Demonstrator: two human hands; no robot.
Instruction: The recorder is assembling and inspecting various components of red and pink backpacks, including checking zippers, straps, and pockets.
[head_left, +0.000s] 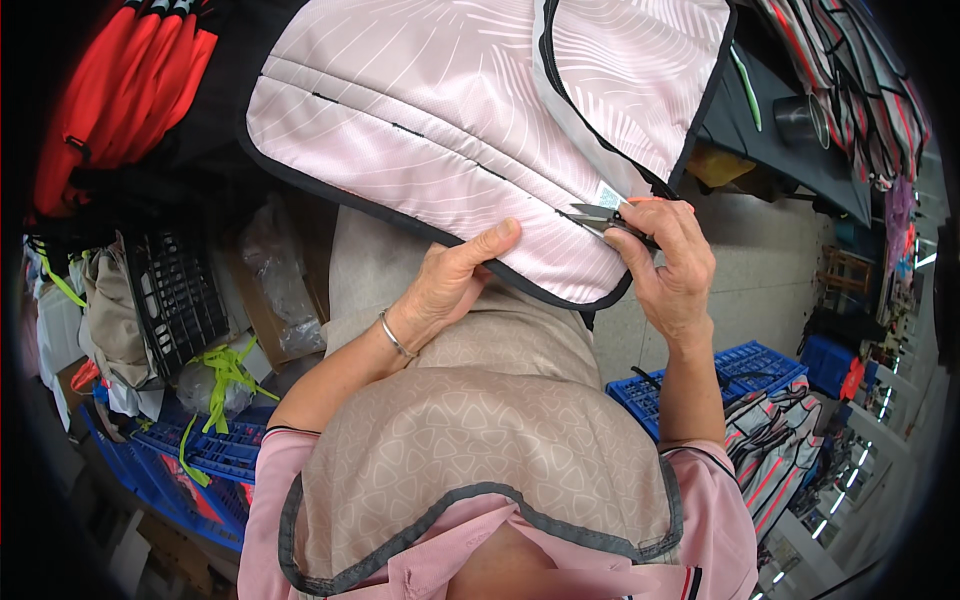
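left hand (452,285) gripping pink bag (450,120); right hand (672,265) gripping snips (600,217); blue crate (745,372) beside.

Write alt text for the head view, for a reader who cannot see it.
A person's left hand grips the dark-bound edge of a pale pink quilted bag while the right hand holds small thread snips against a seam near a small label. Blue crates and red bags surround them.

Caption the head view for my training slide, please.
Left hand holds a pale pink quilted fabric bag panel while right hand works small metal thread snips at its black-bound edge.
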